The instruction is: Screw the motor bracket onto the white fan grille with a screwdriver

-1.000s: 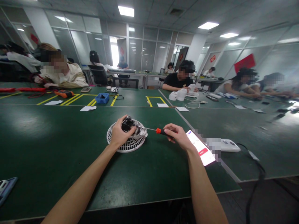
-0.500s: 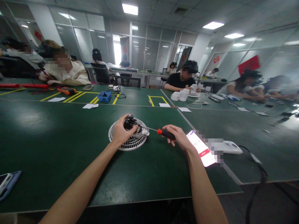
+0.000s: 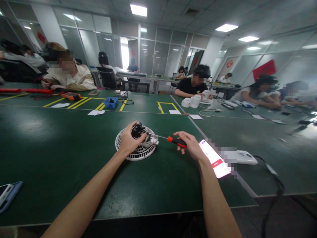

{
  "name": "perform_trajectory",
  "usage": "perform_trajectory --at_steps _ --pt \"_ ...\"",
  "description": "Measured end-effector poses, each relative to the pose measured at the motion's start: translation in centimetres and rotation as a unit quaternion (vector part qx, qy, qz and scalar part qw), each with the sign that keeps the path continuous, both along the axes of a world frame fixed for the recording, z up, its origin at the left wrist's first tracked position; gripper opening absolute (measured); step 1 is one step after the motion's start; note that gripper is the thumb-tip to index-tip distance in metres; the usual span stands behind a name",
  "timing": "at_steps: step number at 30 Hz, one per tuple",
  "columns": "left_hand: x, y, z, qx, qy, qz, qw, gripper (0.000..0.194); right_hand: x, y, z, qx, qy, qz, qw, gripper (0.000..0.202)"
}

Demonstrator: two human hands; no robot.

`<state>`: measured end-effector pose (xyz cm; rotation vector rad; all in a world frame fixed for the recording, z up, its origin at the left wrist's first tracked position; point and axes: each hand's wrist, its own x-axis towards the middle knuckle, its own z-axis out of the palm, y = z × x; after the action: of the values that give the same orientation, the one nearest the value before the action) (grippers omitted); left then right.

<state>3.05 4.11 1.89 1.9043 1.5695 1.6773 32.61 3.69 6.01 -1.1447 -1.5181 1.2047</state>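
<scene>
On the green table lies a round white fan grille. A black fan motor with a white cable bundle rests over it. My left hand is closed around the motor, with the thumb on its near side. From the right, my right hand grips a red and black screwdriver by the handle's back end. The screwdriver's thin shaft points left into the motor assembly. Its tip is too small to make out among the parts.
A lit phone lies beside my right forearm, with a white device behind it. Another phone is at the left edge. Farther back are a blue bin, white paper slips and co-workers around the table.
The screwdriver handle has turned slightly in my right hand, showing more red along its side. My left hand and the motor stay in place.
</scene>
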Motion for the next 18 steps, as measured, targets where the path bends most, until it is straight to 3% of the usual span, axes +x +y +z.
perform_trajectory --at_steps 3,14,18 --pt "0.01 0.05 -0.06 0.002 0.003 0.000 1.000 0.067 0.03 -0.23 0.20 -0.015 -0.009 0.004 1.000 0.044" --pt "0.12 -0.11 0.10 0.001 0.001 0.000 1.000 0.068 0.12 0.00 0.14 0.083 0.020 -0.041 0.996 0.037" --pt "0.10 -0.10 0.15 0.000 -0.001 0.001 1.000 0.069 0.45 0.02 0.33 0.084 0.028 -0.037 0.995 0.044"
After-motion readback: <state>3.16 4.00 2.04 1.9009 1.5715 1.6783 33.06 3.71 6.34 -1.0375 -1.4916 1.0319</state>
